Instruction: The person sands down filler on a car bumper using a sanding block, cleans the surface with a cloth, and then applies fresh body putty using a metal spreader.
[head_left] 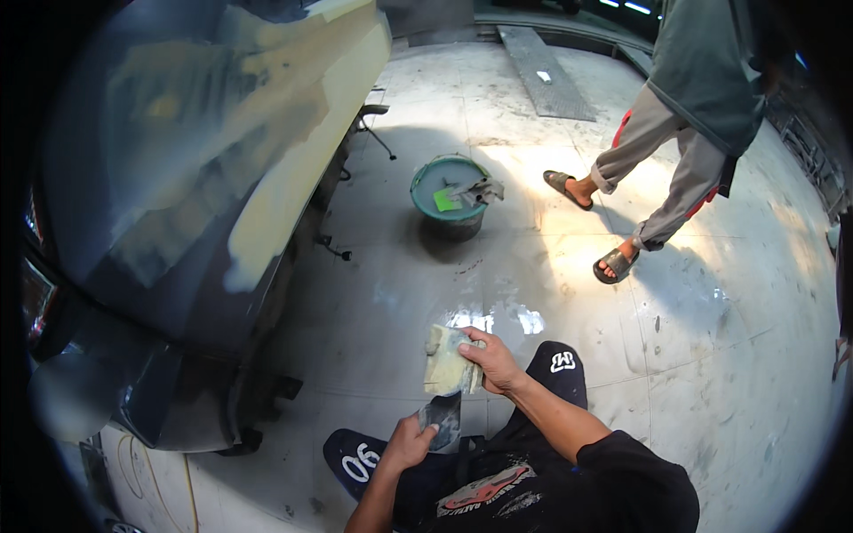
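My right hand [491, 355] is closed round a worn, pale yellow block [444, 364] with grey stains, its thumb pressed on the top. Just below and to the left, my left hand [411, 441] grips a dark, flexible sheet [443, 416] smeared with grey, which looks like sandpaper. The sheet's upper end meets the lower edge of the block; whether they touch I cannot tell. Both hands are above my lap, between my knees. To the left stands a dark vehicle body panel [191, 306] with broad patches of cream filler [275, 209].
Ahead on the tiled floor [711, 373] stands a green-rimmed bucket [449, 213] of greyish water, with a bright green piece and a grey rag at its rim. A person [684, 133] in sandals stands at the right. Wet patches shine before me; a yellowish hose [189, 489] lies lower left.
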The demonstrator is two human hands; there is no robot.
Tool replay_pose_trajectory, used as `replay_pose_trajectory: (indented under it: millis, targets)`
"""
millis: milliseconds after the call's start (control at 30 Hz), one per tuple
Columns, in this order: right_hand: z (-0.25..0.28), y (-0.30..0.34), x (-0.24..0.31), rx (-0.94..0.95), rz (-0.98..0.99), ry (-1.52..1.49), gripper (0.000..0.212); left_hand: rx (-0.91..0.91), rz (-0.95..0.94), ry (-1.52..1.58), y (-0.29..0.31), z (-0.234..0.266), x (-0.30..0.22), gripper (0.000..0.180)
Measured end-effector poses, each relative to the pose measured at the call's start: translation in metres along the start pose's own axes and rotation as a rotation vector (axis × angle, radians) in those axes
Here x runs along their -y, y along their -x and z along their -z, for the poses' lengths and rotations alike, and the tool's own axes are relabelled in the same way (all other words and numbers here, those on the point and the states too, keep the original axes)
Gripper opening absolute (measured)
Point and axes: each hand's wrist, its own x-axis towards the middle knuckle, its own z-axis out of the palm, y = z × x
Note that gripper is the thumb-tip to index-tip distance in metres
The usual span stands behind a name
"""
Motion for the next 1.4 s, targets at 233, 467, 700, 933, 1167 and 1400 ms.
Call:
replay_pose_trajectory:
  millis: [233, 467, 700, 933, 1167, 1400]
  targets:
    - [0.105, 0.008, 0.087, -0.247, 0.622, -0.108, 0.044, -0.367, 0.02, 0.623, 0.016, -0.003, 0.056, 0.029]
    - [0.178, 0.069, 0.157, -0.855, 1.081, 0.28, 0.04, -0.622, 0.066, 0.803, 0.059, 0.007, 0.083, 0.027]
    - [0.007, -0.158, -0.116, -0.616, 0.558, 1.099, 0.044, -0.744, 0.032, 0.81, 0.077, 0.004, 0.09, 0.025]
    - [-0.038, -0.166, -0.085, -0.397, 0.654, 0.896, 0.039, -0.867, 0.004, 1.008, 0.074, -0.017, 0.098, 0.032]
    - [-0.015, -0.08, -0.077, 0.075, 0.102, 0.11, 0.037, -0.835, -0.052, 1.223, 0.045, -0.01, 0.076, 0.035]
    - [-0.029, -0.03, -0.048, 0.313, 0.265, 0.747, 0.039, -0.566, -0.08, 1.389, -0.003, 0.01, 0.02, 0.043]
